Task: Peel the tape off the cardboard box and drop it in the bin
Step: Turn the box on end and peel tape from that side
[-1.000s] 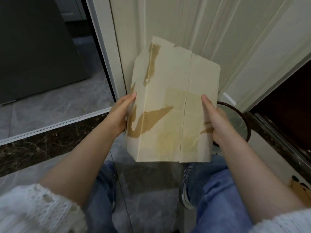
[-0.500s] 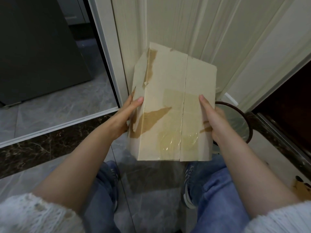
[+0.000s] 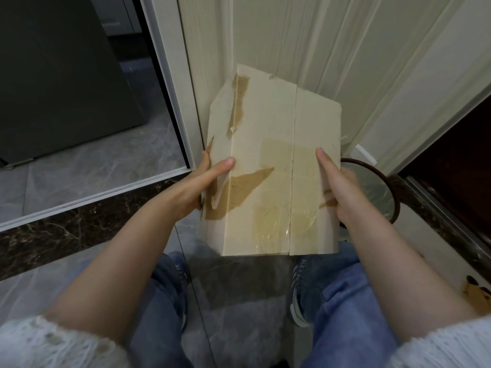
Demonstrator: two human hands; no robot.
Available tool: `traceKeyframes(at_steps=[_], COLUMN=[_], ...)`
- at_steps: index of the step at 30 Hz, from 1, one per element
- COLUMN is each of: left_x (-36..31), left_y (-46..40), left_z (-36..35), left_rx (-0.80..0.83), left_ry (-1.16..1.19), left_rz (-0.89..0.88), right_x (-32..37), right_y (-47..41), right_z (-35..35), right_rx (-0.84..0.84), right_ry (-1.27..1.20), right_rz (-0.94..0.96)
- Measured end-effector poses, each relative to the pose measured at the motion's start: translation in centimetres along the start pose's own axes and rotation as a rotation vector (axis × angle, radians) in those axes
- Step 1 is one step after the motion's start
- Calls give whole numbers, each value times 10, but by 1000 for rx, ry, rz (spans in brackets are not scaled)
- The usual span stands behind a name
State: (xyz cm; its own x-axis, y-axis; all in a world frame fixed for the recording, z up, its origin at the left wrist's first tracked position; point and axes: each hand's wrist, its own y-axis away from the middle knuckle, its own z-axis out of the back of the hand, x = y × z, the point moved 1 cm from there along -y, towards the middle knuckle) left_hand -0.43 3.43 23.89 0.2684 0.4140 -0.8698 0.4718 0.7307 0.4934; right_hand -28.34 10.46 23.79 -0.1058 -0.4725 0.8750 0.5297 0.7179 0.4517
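While I watched through the head camera, a dark cabinet stood far left on grey floor tiles, with a white door frame running down beside it and a band of dark marble along the threshold. Next came my left hand, gripping the left edge of the box: the thumb lay across the front face and the fingers wrapped behind, out of sight. I held the box up off the floor in front of the pale door, above my jeans and shoes. Torn brown patches marked its left side, and a clear tape strip sat over the centre seam low on the front face, glossy and wrinkled, not yet lifted. My right hand clasped the right edge the same way, thumb pressed flat on the front near the seam, fingers curled round the back. Just behind that hand and the box's right edge, the bin showed its dark round rim on the floor. Farther right lay a dark doorway, and a scrap of cardboard rested at the frame's edge.
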Motion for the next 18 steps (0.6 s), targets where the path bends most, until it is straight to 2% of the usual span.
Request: traceKeyframes(at_steps=[7, 13, 18], left_x=[0, 1, 6], left_y=[-3, -2, 0], left_z=[-5, -7, -1], left_rx=[-28, -58, -159], left_ry=[-49, -32, 62], left_rz=[-80, -38, -116], right_x=[5, 4, 3], right_y=[2, -1, -6], right_z=[1, -2, -9], right_rx=[13, 17, 69], right_ry=[2, 23, 67], right_rz=[19, 43, 20])
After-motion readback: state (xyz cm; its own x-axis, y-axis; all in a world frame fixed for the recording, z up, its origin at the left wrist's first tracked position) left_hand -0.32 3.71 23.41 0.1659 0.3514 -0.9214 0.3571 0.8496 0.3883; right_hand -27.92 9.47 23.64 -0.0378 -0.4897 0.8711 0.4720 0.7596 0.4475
